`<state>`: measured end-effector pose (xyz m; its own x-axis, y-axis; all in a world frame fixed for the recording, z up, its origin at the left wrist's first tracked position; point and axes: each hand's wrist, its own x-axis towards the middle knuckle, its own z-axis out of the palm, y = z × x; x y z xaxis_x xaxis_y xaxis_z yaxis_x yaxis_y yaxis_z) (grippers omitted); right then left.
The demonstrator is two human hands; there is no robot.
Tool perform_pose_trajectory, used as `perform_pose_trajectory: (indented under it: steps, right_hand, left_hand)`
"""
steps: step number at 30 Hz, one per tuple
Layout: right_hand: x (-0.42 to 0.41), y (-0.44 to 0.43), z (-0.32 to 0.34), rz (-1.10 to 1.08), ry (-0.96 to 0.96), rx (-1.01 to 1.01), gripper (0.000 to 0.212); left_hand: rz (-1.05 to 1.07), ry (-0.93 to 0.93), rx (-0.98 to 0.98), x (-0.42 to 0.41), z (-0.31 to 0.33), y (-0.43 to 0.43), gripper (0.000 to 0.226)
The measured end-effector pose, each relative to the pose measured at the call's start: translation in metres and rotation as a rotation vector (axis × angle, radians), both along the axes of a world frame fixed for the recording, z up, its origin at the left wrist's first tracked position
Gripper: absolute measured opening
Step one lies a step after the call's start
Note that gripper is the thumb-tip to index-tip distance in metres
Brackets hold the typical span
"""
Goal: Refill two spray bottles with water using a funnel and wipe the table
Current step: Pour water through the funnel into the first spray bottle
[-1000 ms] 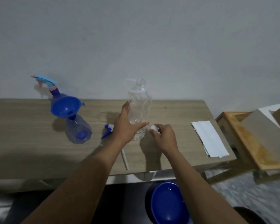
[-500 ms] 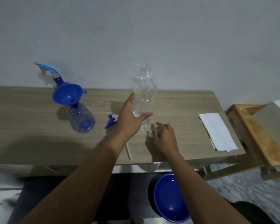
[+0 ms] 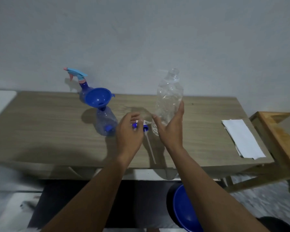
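Observation:
A clear, uncapped plastic bottle (image 3: 170,94) stands on the wooden table (image 3: 40,128). My right hand (image 3: 169,129) holds its lower part, thumb on the left and fingers up the right side. My left hand (image 3: 129,133) curls its fingers over a blue-and-white spray head (image 3: 146,125) lying on the table, whose thin tube (image 3: 151,148) points toward me. Left of it stands a bluish spray bottle (image 3: 105,123) with a blue funnel (image 3: 98,97) in its neck. Behind the funnel is a second spray bottle with a light-blue trigger head (image 3: 77,74).
A folded white cloth or paper (image 3: 243,139) lies at the table's right end. A wooden stool (image 3: 278,129) stands just beyond that end. A blue basin (image 3: 186,213) sits on the floor below the table's front edge, by my right forearm.
My left hand let go of the clear bottle and moved left onto the spray head. My right hand left the small white cap and took the bottle. The camera shifted.

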<state>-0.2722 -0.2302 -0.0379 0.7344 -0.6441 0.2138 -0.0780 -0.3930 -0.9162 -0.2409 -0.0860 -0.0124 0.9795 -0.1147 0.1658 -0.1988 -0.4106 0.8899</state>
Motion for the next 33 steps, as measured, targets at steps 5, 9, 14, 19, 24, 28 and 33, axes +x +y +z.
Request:
perform_pose_trajectory:
  steps: [5, 9, 14, 19, 24, 28, 33]
  right_hand:
    - [0.024, 0.017, -0.006, -0.166, -0.104, 0.024, 0.115]
    - [0.041, 0.014, -0.007, -0.207, -0.157, -0.087, 0.104]
    - [0.043, 0.004, -0.005, -0.161, -0.149, -0.199, 0.100]
    - [0.039, -0.003, 0.010, -0.113, -0.151, -0.326, 0.102]
    - [0.037, -0.023, 0.055, 0.000, -0.108, -0.486, 0.107]
    - [0.038, -0.027, 0.100, 0.200, 0.026, -0.592, 0.112]
    - [0.035, -0.018, 0.133, 0.432, 0.199, -0.759, 0.111]
  left_hand:
    - [0.393, -0.084, 0.019, 0.009, -0.007, 0.048, 0.045]
    - [0.407, -0.109, -0.056, 0.034, -0.008, 0.073, 0.084]
    - [0.241, -0.080, -0.148, 0.062, 0.003, 0.085, 0.108]
    - [0.121, -0.054, -0.195, 0.075, 0.011, 0.088, 0.118]
    - [0.074, -0.015, -0.242, 0.082, 0.013, 0.088, 0.115]
    - [0.075, 0.041, -0.254, 0.087, 0.014, 0.090, 0.117]
    - [0.060, 0.086, -0.236, 0.095, 0.019, 0.095, 0.109]
